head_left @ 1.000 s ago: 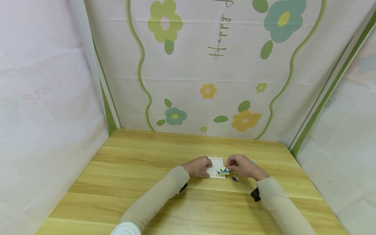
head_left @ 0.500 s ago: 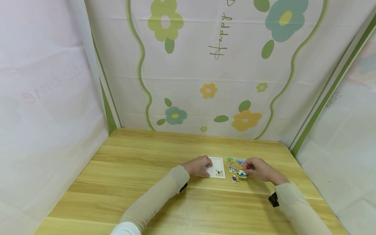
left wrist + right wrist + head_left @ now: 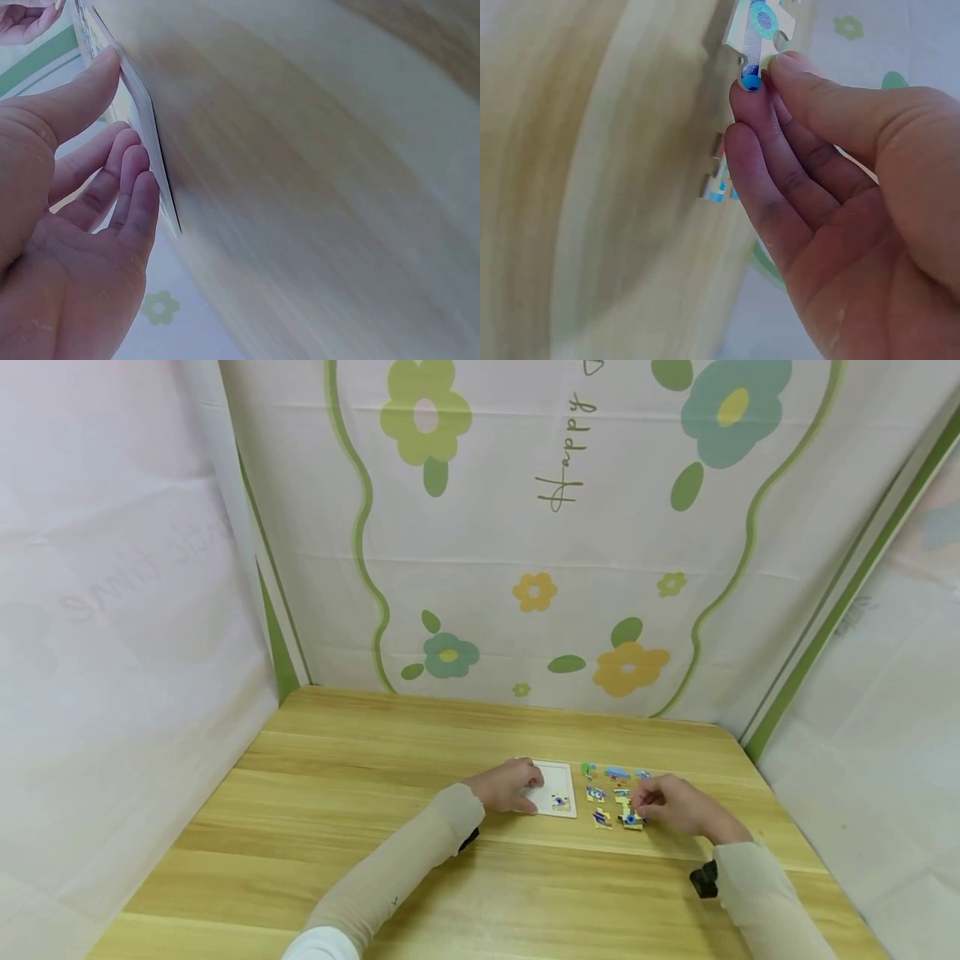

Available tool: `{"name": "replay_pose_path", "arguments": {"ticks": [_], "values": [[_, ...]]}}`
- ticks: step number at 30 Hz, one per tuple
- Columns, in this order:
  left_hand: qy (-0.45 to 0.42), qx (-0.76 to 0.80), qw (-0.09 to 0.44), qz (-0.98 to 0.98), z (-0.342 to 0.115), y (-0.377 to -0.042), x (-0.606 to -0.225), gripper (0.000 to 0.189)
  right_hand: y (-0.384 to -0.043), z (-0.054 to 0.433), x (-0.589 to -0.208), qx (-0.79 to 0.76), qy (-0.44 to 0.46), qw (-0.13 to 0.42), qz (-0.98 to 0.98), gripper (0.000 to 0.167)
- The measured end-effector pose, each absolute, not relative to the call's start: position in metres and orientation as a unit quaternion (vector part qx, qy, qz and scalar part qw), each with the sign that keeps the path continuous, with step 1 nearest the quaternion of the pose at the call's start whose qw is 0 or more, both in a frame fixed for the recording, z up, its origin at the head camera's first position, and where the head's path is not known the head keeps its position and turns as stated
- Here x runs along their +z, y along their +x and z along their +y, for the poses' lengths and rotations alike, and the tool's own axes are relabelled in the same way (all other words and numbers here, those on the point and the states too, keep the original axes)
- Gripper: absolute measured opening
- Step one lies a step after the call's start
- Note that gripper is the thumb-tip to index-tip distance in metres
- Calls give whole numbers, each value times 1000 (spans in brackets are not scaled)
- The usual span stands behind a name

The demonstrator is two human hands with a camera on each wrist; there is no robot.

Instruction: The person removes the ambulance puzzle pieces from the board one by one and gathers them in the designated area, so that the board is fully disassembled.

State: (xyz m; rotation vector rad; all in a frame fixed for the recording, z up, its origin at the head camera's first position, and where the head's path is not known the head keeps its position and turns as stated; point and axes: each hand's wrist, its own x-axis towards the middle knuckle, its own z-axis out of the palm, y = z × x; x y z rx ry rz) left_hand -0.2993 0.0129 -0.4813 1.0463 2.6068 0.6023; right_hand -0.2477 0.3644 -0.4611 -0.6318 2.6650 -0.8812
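Observation:
A white puzzle tray (image 3: 556, 776) lies flat on the wooden table, with one printed jigsaw piece (image 3: 560, 802) in its near right corner. My left hand (image 3: 506, 785) rests on the tray's left side; in the left wrist view its thumb (image 3: 90, 86) and bent fingertips touch the tray by its rim. Right of the tray, my right hand (image 3: 681, 807) pinches a jigsaw piece (image 3: 759, 34) between thumb and fingertips. That piece has a blue ring-shaped print and is held over the loose pieces, overlapping some of them in the head view.
Several loose jigsaw pieces lie right of the tray, among them a green one (image 3: 587, 770), a blue one (image 3: 617, 772) and a yellow-and-blue one (image 3: 602, 818). Flower-printed cloth walls (image 3: 465, 527) enclose the table (image 3: 360, 827) at the back and sides.
My right hand has carried the pinched jigsaw piece from over the tray to the right, over the loose pieces, and slightly nearer. My left hand has stayed on the tray.

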Motion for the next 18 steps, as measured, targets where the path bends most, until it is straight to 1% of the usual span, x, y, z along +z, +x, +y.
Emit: {"name": "replay_pose_path", "arguments": {"ticks": [8,13,18], "values": [[361,211,132,899,12,-299,-482,47,-246,364,-471,-301,-212,128,921,7],[356,215,136,899,12,-298,-482,47,-247,364,-471,-289,-210,116,927,7],[354,216,138,900,13,-298,-480,47,-247,363,-468,-283,-206,118,929,5]]}}
